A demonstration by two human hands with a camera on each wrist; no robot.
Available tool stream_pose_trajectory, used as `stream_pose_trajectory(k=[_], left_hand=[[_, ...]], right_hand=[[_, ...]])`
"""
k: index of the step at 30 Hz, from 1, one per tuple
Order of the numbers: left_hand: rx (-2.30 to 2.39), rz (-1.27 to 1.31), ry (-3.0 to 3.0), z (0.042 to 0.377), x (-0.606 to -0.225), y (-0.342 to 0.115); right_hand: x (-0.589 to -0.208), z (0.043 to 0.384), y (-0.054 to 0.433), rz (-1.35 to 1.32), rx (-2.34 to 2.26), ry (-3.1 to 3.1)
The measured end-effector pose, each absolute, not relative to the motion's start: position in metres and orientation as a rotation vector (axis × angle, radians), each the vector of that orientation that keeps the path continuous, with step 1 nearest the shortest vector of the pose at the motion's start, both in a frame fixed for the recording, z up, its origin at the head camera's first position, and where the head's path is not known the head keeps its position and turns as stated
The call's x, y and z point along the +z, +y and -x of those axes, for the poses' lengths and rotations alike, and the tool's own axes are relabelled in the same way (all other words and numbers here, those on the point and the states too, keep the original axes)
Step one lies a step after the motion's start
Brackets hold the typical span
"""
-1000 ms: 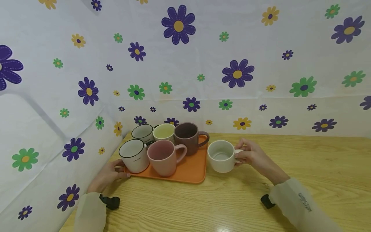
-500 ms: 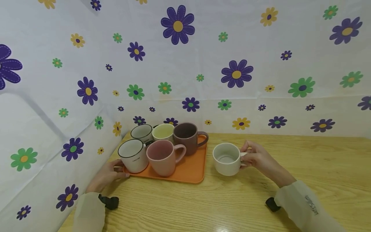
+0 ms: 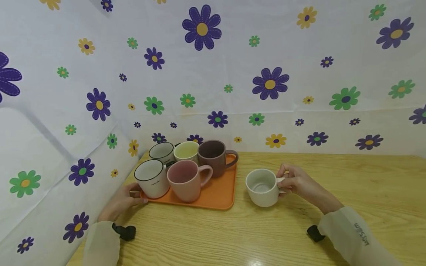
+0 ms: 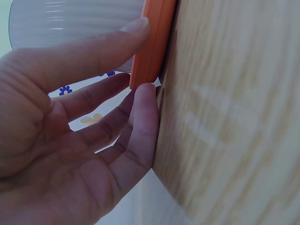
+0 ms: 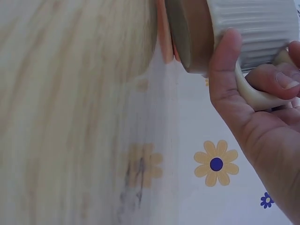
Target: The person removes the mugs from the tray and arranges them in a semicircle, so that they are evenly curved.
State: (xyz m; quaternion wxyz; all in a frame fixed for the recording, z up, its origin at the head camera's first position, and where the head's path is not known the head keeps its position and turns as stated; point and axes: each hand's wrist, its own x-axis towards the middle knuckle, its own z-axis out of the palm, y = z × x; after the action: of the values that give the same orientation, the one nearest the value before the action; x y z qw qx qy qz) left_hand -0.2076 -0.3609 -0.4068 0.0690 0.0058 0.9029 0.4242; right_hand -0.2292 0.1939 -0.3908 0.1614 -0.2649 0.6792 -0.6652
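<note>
Wht cup (image 3: 263,194) farther frm tray (image 3: 217,196)

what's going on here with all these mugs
A person's right hand holds a white cup by the handle, above the table and to the right of an orange tray. The left hand grips the tray's near left corner. On the tray stand two black-rimmed white mugs, a yellow-lined mug, a dark brown mug and a pink mug.
</note>
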Motion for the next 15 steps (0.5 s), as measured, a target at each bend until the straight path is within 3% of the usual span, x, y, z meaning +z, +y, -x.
stream_pose_trajectory(k=[15], left_hand=[[1.278,0.012,2.713,0.206,-0.405,-0.359]], right_hand=[[-0.382,0.233,0.207,0.773,-1.696,1.955]])
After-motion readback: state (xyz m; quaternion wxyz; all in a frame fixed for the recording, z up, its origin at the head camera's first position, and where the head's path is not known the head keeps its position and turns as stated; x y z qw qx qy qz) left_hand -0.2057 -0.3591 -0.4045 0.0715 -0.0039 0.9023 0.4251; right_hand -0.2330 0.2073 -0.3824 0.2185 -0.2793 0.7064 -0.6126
